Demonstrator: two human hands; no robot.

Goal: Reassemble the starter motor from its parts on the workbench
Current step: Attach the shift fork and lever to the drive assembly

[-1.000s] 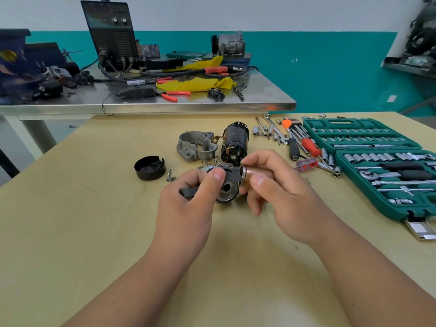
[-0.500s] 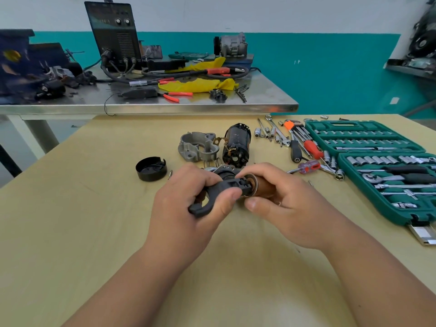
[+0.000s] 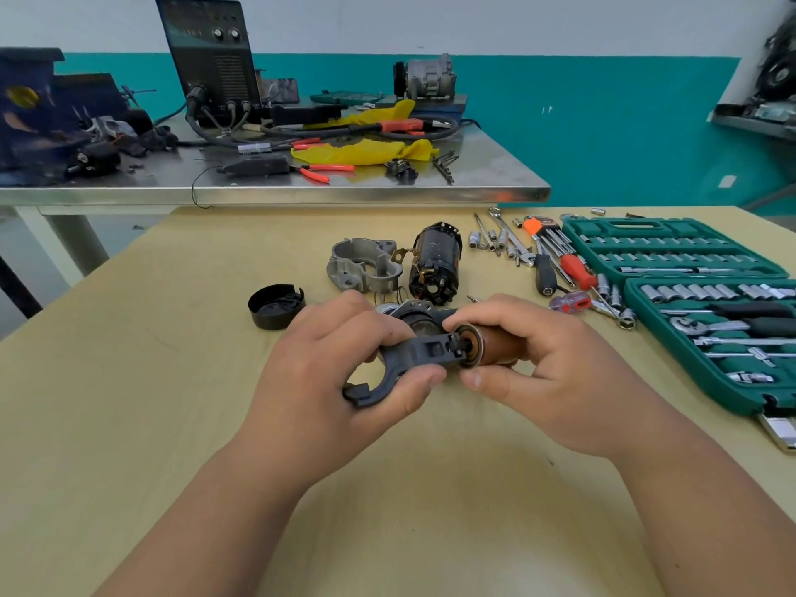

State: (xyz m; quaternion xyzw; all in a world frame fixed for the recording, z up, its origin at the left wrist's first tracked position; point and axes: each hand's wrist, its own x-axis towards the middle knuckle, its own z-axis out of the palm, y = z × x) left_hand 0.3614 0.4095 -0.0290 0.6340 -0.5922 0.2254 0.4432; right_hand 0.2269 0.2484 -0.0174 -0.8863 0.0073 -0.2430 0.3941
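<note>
Head cam: I see the black forked lever [image 3: 400,364] held up over the workbench [image 3: 129,424], near its middle, just in front of the other motor parts. Lft hand [image 3: 344,381] grips it, thumb under, fingers curled over the top, forked end pointing down-left. Its other end touches the face of a copper-brown cylinder [image 3: 502,344]. Rt hand [image 3: 547,377] holds that cylinder, fingers wrapped over it, thumb below the rim. I can't tell whether the two parts are hooked together or only touching.

Behind the hands, a round metal part is mostly hidden by the lft fingers. Farther back the black motor body [image 3: 435,262] stands on the bench, w/ the grey cast housing [image 3: 366,265] just beside it on the left. A black cap [image 3: 275,305] lies open side up, left of the hands.

On the right, loose sockets, hex keys and a red-handled screwdriver [image 3: 577,269] lie next to an open green socket case [image 3: 689,260].

Beyond the bench a steel table [image 3: 344,193] carries a dark machine w/ knobs [image 3: 211,58], cables and yellow cloth [image 3: 357,150].
</note>
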